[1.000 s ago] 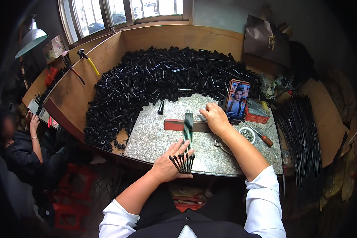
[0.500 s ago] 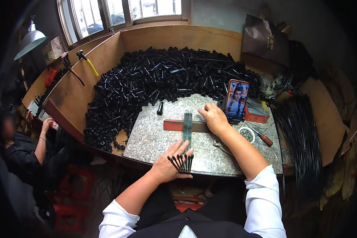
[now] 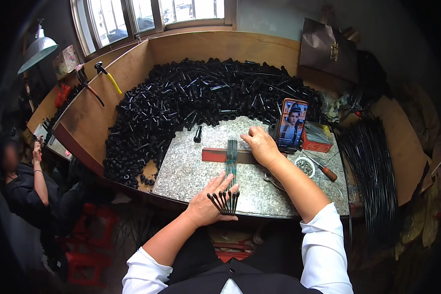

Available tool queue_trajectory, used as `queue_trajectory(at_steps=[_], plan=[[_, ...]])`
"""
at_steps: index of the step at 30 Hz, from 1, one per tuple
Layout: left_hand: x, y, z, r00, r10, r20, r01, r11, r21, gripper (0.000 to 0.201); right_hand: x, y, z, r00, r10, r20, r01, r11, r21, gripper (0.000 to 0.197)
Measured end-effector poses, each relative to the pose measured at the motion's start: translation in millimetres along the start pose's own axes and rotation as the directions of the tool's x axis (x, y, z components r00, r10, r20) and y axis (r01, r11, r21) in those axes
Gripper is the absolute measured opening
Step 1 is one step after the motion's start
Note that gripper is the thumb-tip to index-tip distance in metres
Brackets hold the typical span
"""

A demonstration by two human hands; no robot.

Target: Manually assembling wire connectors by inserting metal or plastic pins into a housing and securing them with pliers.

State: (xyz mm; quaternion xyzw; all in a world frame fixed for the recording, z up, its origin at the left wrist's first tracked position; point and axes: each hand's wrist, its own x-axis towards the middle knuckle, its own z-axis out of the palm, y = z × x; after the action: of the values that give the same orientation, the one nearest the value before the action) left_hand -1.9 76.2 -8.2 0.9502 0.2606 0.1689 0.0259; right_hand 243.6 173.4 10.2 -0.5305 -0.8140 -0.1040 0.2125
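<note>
A bundle of thin dark rods [image 3: 231,169] lies lengthwise across a red and dark flat bar [image 3: 213,155] on the speckled worktop. Their knobbed near ends fan out over my left hand [image 3: 206,203], which grips the bundle between thumb and fingers. Close to the far tips, on their right side, is my right hand [image 3: 260,147], its fingers bent and drawn together. Whatever may be between those fingertips is hidden. Left of the rod tips, a single black tubular part [image 3: 197,134] stands on the worktop.
Behind the worktop [image 3: 181,171] heaps a pile of black tubular parts [image 3: 206,93]. A phone [image 3: 292,123], a dish of small metal pieces [image 3: 305,167] and a screwdriver [image 3: 330,173] are at right, beside long black rods [image 3: 370,176]. Another person [image 3: 32,186] sits at far left.
My right hand has shifted slightly left toward the rod tips, and the far tips sit a little nearer to me. My left hand stays put. The other person's hand has risen.
</note>
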Motion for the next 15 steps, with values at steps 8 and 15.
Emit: queue_trajectory(at_steps=[8, 15], plan=[[3, 3, -2, 1.0, 0.004, 0.022, -0.005, 1.0, 0.015, 0.087, 0, 0, 6, 0.982, -0.104, -0.157, 0.135, 0.97, 0.204, 0.031], [3, 2, 3, 1.0, 0.001, 0.005, -0.001, 1.0, -0.021, 0.093, -27, -7, -52, 0.922, -0.184, -0.34, 0.183, 0.982, -0.036, 0.04]])
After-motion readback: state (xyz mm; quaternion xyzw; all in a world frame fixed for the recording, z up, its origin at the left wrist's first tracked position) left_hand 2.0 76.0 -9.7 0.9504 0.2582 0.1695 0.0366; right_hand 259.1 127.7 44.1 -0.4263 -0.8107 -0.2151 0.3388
